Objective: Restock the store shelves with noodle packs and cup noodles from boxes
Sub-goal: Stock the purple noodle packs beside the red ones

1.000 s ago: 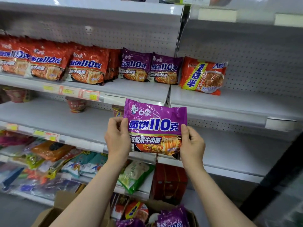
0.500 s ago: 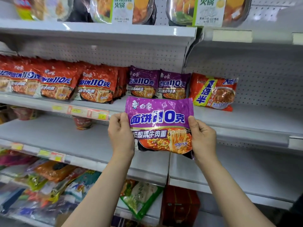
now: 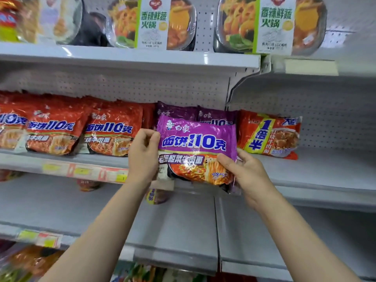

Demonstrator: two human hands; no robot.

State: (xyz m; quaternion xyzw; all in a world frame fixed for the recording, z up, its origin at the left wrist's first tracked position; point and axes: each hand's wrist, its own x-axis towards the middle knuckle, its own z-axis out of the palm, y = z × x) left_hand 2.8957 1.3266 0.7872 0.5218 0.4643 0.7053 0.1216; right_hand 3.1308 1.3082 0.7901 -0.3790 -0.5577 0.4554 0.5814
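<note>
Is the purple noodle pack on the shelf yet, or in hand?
In hand: the glossy purple noodle pack is gripped by the left hand and right hand, front-facing, before two shelved purple packs.

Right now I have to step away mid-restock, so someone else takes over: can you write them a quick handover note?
Left hand grips the left edge of the purple noodle pack; right hand pinches its lower right corner.
The pack is held in front of two purple packs standing on the middle shelf, between the red packs and an orange pack.
Done: pack brought up to its row.
Left: set it down, release, fetch more.
</note>
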